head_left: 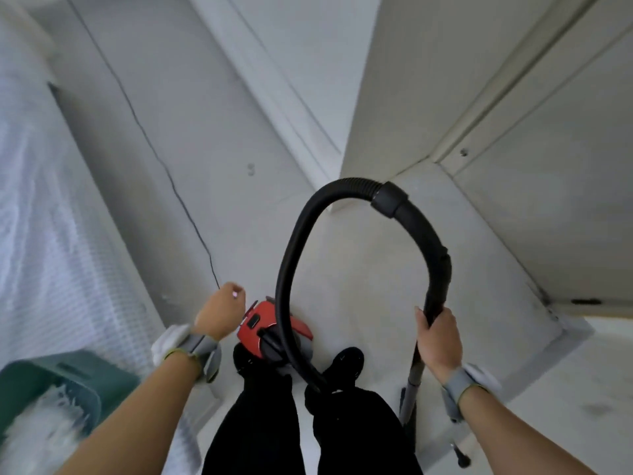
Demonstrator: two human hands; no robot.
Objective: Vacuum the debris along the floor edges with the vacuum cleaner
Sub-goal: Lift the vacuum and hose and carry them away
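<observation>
- Down between the dark shoes (pixel 344 363), on the pale floor (pixel 359 262), sits the vacuum cleaner (pixel 274 329): a small red canister with dark trim.
- Black ribbed hose (pixel 294 255) arcs up from the canister and over into the curved handle (pixel 435 255). The grey wand (pixel 412 378) drops past the right leg, and its nozzle end is not clear.
- Right hand (pixel 436 337) is wrapped round the lower handle, thumb on the near side.
- Left hand (pixel 221 311) is curled and seems to pinch the thin power cord (pixel 154 149), which runs off along the left side.
- Step, my read: setting up for the edge pass, with no suction at an edge yet.
- To do it well: hold the cord slack out left, clear of the canister.
- Lower the wand tip tight into the wall base (pixel 486 234) and go slow.
- Don't let the hose loop kink.
- Green bin (pixel 78 375) sits lower left.
</observation>
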